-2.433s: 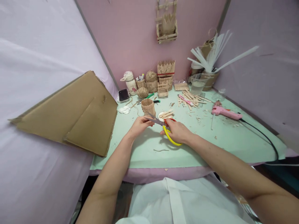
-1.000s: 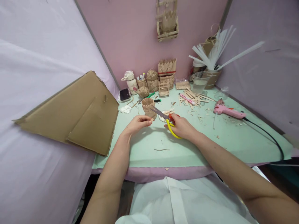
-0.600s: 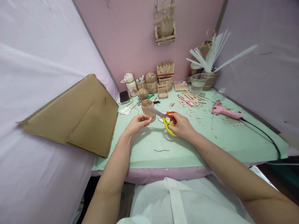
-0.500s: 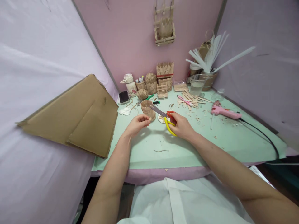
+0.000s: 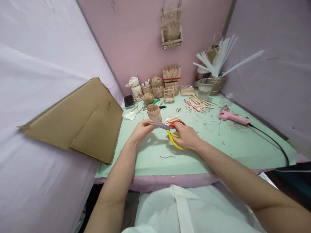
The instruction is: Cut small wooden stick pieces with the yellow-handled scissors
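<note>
My right hand (image 5: 187, 136) is wrapped round the handles of a pair of scissors (image 5: 173, 141), one yellow and one red. Their grey blades point left and reach the fingertips of my left hand (image 5: 142, 131). My left fingers are pinched on a small pale piece, seemingly craft stick, mostly hidden by the blades. Just behind my left hand stands a round cup made of wooden sticks (image 5: 154, 111). To the right of the cup, several cut wooden sticks (image 5: 173, 119) lie on a small white disc, partly covered by the scissors.
A pink glue gun (image 5: 234, 118) lies at the right with its black cord. Loose craft sticks (image 5: 198, 101) are heaped at the back, near a clear plastic cup (image 5: 204, 89). Twine balls (image 5: 148, 97) and a white bottle (image 5: 134, 86) stand back left. Cardboard (image 5: 97, 126) leans at the left.
My right hand has lowered slightly and turned the scissors, bringing the blades from in front of the cup down to my left fingertips. The left hand has hardly moved.
</note>
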`<state>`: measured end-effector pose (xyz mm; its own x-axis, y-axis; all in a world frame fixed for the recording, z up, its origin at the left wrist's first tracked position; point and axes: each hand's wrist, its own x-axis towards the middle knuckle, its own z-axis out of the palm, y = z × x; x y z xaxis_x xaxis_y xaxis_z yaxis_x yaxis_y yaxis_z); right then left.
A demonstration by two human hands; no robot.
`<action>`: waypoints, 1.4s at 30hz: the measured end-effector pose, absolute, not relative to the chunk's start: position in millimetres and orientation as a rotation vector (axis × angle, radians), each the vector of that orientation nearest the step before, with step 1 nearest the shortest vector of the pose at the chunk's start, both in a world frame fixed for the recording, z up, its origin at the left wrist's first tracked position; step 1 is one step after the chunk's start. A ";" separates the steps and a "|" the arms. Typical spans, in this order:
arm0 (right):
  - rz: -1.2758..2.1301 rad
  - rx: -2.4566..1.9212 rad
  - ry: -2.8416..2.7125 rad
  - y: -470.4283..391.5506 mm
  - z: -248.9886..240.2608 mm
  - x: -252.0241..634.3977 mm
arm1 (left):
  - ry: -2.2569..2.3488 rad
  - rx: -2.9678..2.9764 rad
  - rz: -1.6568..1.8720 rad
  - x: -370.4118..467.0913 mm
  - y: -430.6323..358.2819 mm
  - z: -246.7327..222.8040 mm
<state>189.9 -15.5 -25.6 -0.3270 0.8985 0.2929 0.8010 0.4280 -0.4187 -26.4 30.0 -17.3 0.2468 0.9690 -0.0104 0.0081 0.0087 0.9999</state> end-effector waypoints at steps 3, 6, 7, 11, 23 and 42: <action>0.234 -1.469 -2.216 -14.8 -25.9 190.2 | 1.049 1.308 1.012 -26.3 29.9 -17.4; 0.211 -1.489 -2.219 -13.9 -26.9 190.8 | 1.043 1.305 1.015 -26.6 30.1 -17.6; 0.205 -1.495 -2.222 -13.7 -27.2 190.9 | 1.039 1.304 1.022 -26.7 30.2 -17.7; 0.214 -1.514 -2.231 -13.8 -26.9 190.7 | 1.041 1.306 1.037 -26.5 30.0 -17.6; 0.221 -1.521 -2.230 -13.8 -27.0 190.1 | 1.039 1.304 1.040 -26.5 30.3 -17.7; 0.241 -1.540 -2.359 -10.0 -29.1 195.9 | 1.001 1.354 1.009 -26.1 30.0 -17.0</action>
